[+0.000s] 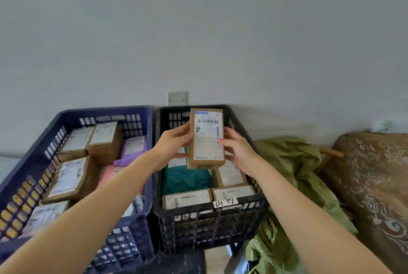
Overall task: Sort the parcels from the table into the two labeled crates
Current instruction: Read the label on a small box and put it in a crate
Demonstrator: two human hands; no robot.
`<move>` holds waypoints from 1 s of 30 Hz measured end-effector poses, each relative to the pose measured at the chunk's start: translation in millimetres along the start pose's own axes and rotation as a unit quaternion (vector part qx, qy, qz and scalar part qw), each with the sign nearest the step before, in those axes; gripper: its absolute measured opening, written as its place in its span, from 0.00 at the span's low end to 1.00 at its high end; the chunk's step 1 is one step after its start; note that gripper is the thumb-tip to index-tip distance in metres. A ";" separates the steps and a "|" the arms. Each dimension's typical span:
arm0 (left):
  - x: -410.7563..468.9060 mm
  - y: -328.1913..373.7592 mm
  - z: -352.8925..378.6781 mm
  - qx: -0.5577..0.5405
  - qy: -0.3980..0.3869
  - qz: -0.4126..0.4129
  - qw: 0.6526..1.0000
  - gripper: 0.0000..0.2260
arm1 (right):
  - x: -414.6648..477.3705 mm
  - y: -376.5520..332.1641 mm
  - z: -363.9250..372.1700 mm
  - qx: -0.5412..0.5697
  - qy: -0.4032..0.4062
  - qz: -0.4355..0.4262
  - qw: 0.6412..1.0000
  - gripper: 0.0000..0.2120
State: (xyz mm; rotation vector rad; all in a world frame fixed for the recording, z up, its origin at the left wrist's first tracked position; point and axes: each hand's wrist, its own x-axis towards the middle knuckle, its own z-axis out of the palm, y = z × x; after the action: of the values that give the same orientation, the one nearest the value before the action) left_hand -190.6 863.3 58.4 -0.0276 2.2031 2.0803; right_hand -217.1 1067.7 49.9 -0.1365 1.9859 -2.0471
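I hold a brown cardboard parcel (pixel 206 139) with a white shipping label upright above the black crate (pixel 209 220). My left hand (pixel 174 144) grips its left side and my right hand (pixel 238 150) grips its right side. The black crate carries a handwritten paper tag (pixel 226 202) on its front rim and holds several cardboard parcels and a teal bag (pixel 187 179). The blue crate (pixel 19 176) stands to its left, filled with several cardboard parcels, a purple bag (pixel 132 150) and a pink one (pixel 110 175).
A crumpled green sack (pixel 293 176) lies right of the black crate. A brown patterned cushion or seat (pixel 373 176) fills the right edge. A grey wall with a white socket plate (pixel 177 98) stands behind the crates.
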 end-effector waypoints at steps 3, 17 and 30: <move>15.4 -15.6 4.0 0.009 0.020 -0.030 0.999 0.18 | 20.7 13.6 -7.3 -0.011 -0.032 0.021 0.999 0.21; 74.3 -80.1 27.4 0.052 0.080 -0.124 0.988 0.16 | 75.7 77.6 -34.7 -0.082 -0.054 0.115 0.988 0.29; 85.2 -114.4 36.6 0.111 0.043 -0.140 0.983 0.39 | 93.2 109.4 -39.7 -0.301 -0.049 0.081 0.949 0.32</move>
State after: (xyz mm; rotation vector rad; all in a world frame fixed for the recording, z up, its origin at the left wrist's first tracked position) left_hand -262.5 898.2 -65.3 -0.3899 2.3099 1.7100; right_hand -301.5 1079.8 -72.4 -0.1866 2.3985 -1.2551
